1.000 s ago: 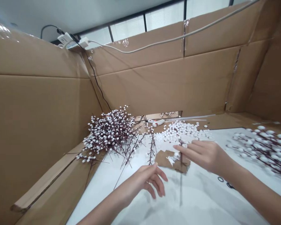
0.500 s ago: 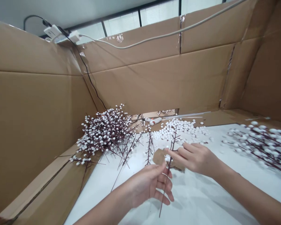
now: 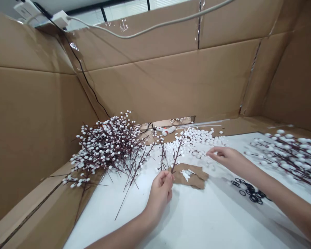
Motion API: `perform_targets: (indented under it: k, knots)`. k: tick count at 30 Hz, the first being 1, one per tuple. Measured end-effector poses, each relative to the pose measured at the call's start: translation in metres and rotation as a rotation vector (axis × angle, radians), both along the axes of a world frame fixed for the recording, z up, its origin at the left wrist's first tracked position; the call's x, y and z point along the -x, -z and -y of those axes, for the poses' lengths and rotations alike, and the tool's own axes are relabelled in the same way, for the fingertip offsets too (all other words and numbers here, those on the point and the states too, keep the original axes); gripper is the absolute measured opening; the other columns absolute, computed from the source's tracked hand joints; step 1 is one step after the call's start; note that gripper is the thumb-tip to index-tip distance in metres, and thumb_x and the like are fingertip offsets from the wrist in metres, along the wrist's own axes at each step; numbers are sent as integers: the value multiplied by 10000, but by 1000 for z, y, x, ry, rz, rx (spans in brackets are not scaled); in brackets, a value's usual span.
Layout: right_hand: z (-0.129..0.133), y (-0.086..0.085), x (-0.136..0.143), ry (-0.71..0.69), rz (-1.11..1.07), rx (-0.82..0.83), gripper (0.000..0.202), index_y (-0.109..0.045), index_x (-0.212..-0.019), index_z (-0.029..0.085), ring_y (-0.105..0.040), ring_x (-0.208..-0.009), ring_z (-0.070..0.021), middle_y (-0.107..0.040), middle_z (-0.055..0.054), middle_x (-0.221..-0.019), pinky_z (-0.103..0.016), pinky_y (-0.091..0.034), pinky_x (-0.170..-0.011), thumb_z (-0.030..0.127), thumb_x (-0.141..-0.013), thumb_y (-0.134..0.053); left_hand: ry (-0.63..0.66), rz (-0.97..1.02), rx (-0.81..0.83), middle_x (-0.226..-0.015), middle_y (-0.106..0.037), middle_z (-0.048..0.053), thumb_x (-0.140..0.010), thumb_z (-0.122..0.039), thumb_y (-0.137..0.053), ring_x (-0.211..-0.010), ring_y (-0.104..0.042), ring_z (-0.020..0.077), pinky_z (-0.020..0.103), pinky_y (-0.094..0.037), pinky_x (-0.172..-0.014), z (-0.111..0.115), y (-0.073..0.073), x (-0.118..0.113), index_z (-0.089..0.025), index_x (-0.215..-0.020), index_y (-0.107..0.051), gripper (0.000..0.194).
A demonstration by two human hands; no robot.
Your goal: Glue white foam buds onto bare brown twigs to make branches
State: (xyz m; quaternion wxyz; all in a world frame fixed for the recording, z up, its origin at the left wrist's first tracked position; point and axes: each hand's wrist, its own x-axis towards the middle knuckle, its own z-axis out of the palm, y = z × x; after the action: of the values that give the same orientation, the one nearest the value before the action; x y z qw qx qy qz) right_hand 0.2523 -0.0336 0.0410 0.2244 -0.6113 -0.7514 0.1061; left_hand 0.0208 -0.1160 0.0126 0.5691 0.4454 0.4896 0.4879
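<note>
My left hand (image 3: 160,188) is closed around the lower part of a bare dark-brown artificial twig (image 3: 176,155), which stands up from the fingers. Just behind that hand lies a torn piece of brown cardboard (image 3: 197,178) with a smear of white paste (image 3: 187,174) on it. My right hand (image 3: 226,157) hovers at the near right side of a spread of loose white berries (image 3: 199,136). Its thumb and fingertips are pinched together; whether a berry is between them is too small to tell. Another twig (image 3: 162,155) stands left of the held one.
A heap of berry-covered stems (image 3: 109,141) fills the left, with more stems (image 3: 292,159) at the right. Black rings (image 3: 251,193) lie under my right forearm. A white glue gun (image 3: 167,130) rests at the back, before the cardboard wall (image 3: 158,86). A cable (image 3: 145,31) runs along its top.
My right hand has moved away from the twig, rightward to the loose berries. My left hand has closed further and shifted left with the twig. The camera view has tilted slightly.
</note>
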Motion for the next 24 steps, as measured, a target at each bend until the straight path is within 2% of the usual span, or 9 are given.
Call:
perform_targets:
  k: [2,4,10,13,17,19,24]
  knots:
    - [-2,6,0,-21,13,119,348,-680,-739,245,-593,-529,-187,-666,-14,-616,-245,-383,-470,486,-798,-435,1,3,-12,-508,-238,-110,-753,-531,-517,-362,-125,17,177,-98,-361,1,6,0,-188,-706,-418,360]
    - [2,12,4,-8,43,165,365,-683,-736,247,-600,-530,-200,-673,-29,-628,-255,-380,-469,527,-772,-451,14,-15,-6,-525,-258,-101,-767,-524,-502,-386,-131,27,179,-116,-370,3,8,0,-188,-713,-419,350]
    - [17,21,21,32,97,226,385,-654,-746,250,-598,-564,-244,-645,-46,-603,-276,-368,-467,604,-689,-514,-11,-180,-7,-611,-339,-64,-825,-461,-440,-457,-220,59,188,-198,-418,3,9,2,-192,-751,-441,279]
    - [16,24,22,-8,87,266,323,-630,-702,242,-595,-590,-235,-646,-37,-631,-276,-375,-491,547,-702,-526,-53,-253,-61,-648,-382,-51,-839,-424,-427,-489,-271,76,200,-233,-453,1,9,6,-199,-758,-444,239]
    - [10,23,18,-112,32,334,336,-598,-637,225,-571,-618,-214,-626,-24,-641,-267,-369,-508,531,-733,-497,-123,-276,-140,-620,-354,-53,-869,-434,-361,-536,-327,103,211,-275,-515,2,8,10,-217,-724,-392,263]
    - [9,23,17,-165,-18,353,371,-571,-609,219,-546,-600,-199,-588,-8,-595,-258,-359,-501,545,-751,-468,-100,-297,-172,-630,-392,-44,-882,-453,-314,-582,-381,118,221,-305,-566,5,7,10,-220,-713,-382,296]
    - [10,27,21,-237,-171,400,392,-555,-635,203,-534,-625,-183,-584,6,-626,-250,-375,-542,540,-788,-424,-36,-321,-171,-846,-535,17,-895,-446,-278,-836,-487,165,249,-334,-754,6,12,8,-213,-797,-450,306]
